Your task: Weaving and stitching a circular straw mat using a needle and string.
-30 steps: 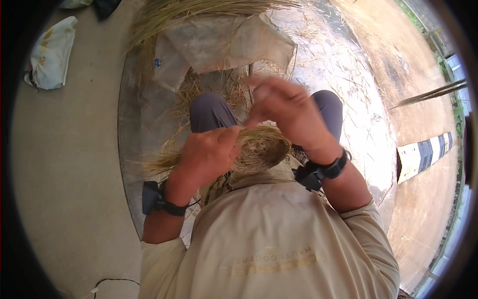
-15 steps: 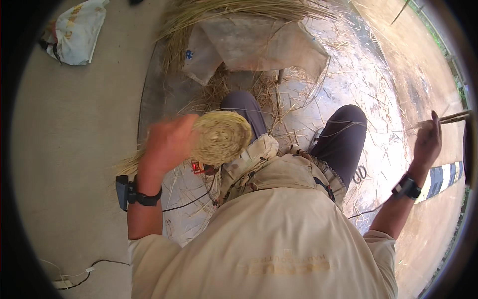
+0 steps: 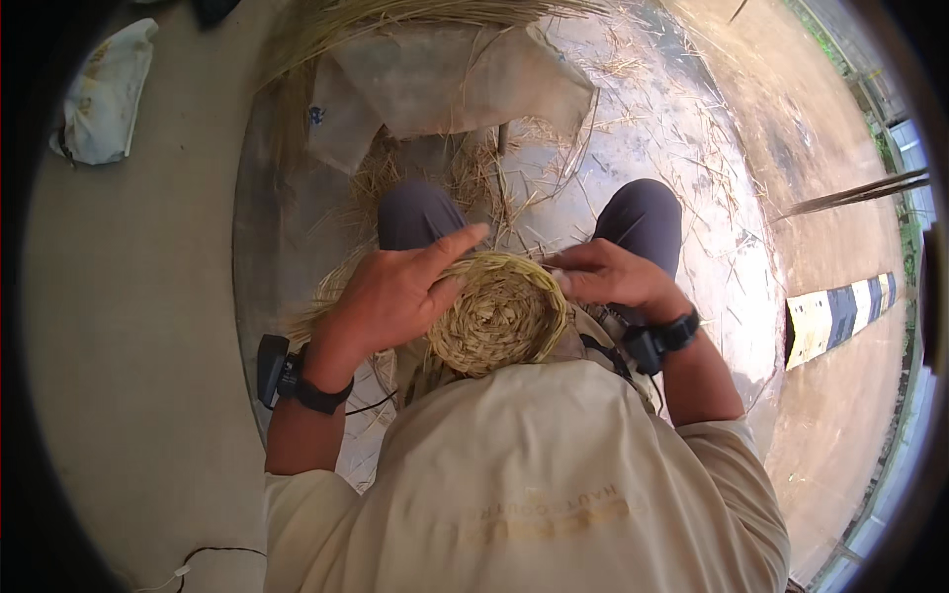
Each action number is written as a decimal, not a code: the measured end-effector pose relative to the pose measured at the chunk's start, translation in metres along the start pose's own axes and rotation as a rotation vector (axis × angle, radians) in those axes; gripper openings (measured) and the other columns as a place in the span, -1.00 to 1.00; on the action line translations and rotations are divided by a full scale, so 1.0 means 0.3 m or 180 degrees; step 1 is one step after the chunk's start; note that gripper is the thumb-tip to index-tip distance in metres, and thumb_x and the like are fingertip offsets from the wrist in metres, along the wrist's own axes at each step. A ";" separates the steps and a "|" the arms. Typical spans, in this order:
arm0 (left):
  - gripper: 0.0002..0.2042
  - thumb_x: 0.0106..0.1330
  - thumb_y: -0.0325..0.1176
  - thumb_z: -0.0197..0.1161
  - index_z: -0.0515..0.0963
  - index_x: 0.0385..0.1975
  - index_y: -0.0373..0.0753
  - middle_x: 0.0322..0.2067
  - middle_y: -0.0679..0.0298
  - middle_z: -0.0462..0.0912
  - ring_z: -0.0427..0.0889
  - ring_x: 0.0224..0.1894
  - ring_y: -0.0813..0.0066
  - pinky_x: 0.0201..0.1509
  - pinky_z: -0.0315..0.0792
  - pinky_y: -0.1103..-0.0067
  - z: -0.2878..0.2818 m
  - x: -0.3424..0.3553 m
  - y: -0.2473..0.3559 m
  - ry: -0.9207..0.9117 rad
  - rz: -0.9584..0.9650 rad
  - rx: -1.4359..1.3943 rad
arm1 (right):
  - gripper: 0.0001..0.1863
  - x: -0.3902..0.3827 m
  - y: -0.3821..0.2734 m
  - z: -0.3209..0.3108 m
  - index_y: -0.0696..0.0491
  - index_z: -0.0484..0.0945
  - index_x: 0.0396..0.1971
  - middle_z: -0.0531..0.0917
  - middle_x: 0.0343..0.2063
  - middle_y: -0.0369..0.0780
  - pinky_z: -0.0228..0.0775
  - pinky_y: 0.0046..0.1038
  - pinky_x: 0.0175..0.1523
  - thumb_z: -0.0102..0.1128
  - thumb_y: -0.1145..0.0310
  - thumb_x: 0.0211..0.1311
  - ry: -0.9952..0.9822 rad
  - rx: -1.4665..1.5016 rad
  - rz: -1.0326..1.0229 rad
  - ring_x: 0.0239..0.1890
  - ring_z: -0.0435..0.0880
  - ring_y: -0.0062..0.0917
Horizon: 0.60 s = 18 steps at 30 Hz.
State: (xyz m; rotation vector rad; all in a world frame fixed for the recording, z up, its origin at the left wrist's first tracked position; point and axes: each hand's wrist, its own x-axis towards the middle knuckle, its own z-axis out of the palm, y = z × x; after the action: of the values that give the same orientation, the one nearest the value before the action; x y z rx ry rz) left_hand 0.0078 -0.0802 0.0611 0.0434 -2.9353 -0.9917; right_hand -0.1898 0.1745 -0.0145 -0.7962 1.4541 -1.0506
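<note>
A small round woven straw basket (image 3: 494,311) sits in front of my lap, its hollow inside facing up and its coiled bottom visible. My left hand (image 3: 400,292) grips its left side, thumb at the rim and index finger stretched out past it; the other fingers are partly hidden. At the right of the rim my right hand (image 3: 613,275) pinches the woven edge between thumb and fingers. Whether a loose strand is also in that pinch is too small to tell. Straw ends (image 3: 326,306) stick out beyond my left hand.
Long straw stalks (image 3: 395,15) lie across a translucent plastic sheet (image 3: 445,84) ahead of my knees. Loose straw bits litter the ground cover (image 3: 682,128). A white bag (image 3: 109,94) is at far left. Thin dark stalks (image 3: 860,193) and a striped block (image 3: 840,321) are at right.
My right hand has come in from the far right to the basket rim. My left hand has brought the basket rightward, and its hollow side now faces up.
</note>
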 end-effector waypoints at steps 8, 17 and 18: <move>-0.61 0.34 -0.43 0.37 0.65 0.18 -0.12 -0.09 0.07 0.80 0.81 -0.17 0.02 -0.11 0.71 0.31 0.073 0.044 -0.025 0.0125 0.0443 0.0075 | -0.54 0.046 -0.196 0.079 0.16 0.72 -0.09 0.66 -0.45 -0.32 0.35 -0.54 -0.36 0.10 0.03 0.64 0.0937 0.2496 -0.0856 -0.49 0.50 -0.67; -0.64 0.38 -0.36 0.35 0.62 0.15 -0.27 -0.20 -0.02 0.79 0.80 -0.25 -0.01 -0.23 0.67 0.25 0.080 -0.010 -0.023 0.0192 0.0397 0.0343 | -0.60 0.046 -0.145 -0.029 0.25 0.67 -0.14 0.36 -0.61 -0.44 -0.02 -0.60 -0.54 0.15 0.15 0.64 0.1056 0.1409 -0.0387 -0.62 0.18 -0.77; -0.65 0.40 -0.35 0.34 0.61 0.14 -0.31 -0.21 -0.03 0.78 0.80 -0.25 -0.02 -0.23 0.66 0.25 0.073 -0.013 -0.030 0.0287 0.0423 0.0345 | -0.61 0.026 -0.159 -0.008 0.25 0.68 -0.16 0.33 -0.62 -0.45 -0.02 -0.60 -0.54 0.16 0.16 0.64 0.1082 0.0913 -0.0317 -0.63 0.15 -0.77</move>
State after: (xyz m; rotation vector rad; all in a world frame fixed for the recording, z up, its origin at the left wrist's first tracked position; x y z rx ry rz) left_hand 0.0106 -0.0739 0.0383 -0.0993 -2.8636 -0.7912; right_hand -0.1971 0.1500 0.0266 -0.5035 1.5079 -1.4874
